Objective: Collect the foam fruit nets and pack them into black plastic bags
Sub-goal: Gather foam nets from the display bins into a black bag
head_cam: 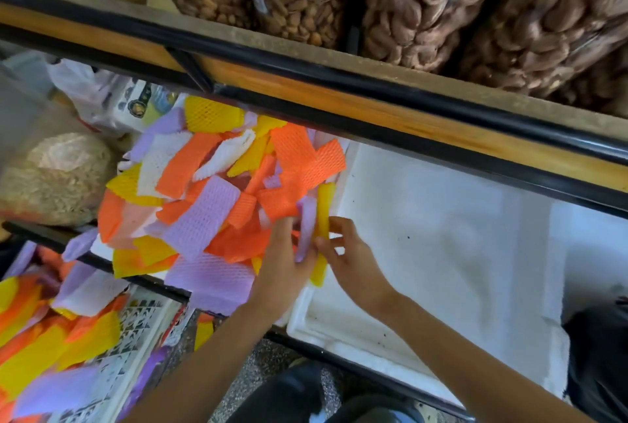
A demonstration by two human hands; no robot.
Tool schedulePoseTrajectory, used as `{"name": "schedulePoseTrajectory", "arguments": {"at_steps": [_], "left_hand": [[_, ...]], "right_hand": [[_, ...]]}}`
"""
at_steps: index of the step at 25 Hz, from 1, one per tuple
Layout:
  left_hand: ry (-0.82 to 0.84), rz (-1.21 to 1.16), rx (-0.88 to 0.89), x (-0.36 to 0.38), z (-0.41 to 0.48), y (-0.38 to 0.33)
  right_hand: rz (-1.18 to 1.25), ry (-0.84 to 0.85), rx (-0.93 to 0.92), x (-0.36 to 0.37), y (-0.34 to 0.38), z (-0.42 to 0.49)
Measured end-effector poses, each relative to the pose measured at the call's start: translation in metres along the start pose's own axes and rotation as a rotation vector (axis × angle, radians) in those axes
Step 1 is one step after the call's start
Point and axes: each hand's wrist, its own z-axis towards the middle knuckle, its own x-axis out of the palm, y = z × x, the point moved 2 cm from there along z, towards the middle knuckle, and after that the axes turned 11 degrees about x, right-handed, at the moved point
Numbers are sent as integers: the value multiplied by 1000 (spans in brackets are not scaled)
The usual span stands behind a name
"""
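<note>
Where a patterned crate [136,331] stands at lower left, loose foam nets [51,337] lie in it: flat, mesh-textured strips in orange, yellow, purple and white. Above it, a clear sack [57,178] holds pale, grainy matter. Centre left, a larger pile [210,191] of the same nets overlaps the left end of a white foam box [441,235]. At the pile's right edge is the left hand [283,269], its fingers curled round a purple net [306,225], a soft upright strip; blur hides the exact grip. Just beside it, the right hand [353,263] pinches a yellow net [323,215] between thumb and forefinger, the other fingers loosely spread. The two strips stand side by side between the hands. The box floor is matt and speckled. At far right lies a black bag [598,354]. Clear bags of brown nuts [424,8] fill the shelf above.
</note>
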Motion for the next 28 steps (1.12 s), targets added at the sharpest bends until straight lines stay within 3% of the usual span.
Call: {"name": "schedulePoseTrajectory", "arguments": {"at_steps": [3,6,11,15,20,25,28], "left_hand": [[171,-108,22,2,-18,-15],[385,-57,124,-13,-41,-12],[356,232,-3,-66,-75,46],[581,604,-22,-92,-87,101],[357,658,139,-98,-71,99],[92,423,-123,-98,-68,48],[38,147,-159,-70,-66,15]], "right_hand": [[135,10,30,4,-3,-12],[9,-137,64,-2,-13,-8],[-93,-124,90,2,-20,-12],[-154,-64,87,12,-17,-18],[-170,-56,118,17,-17,-26],[-301,-212,117,7,-21,-38],[-208,-120,106,26,-16,-43]]}}
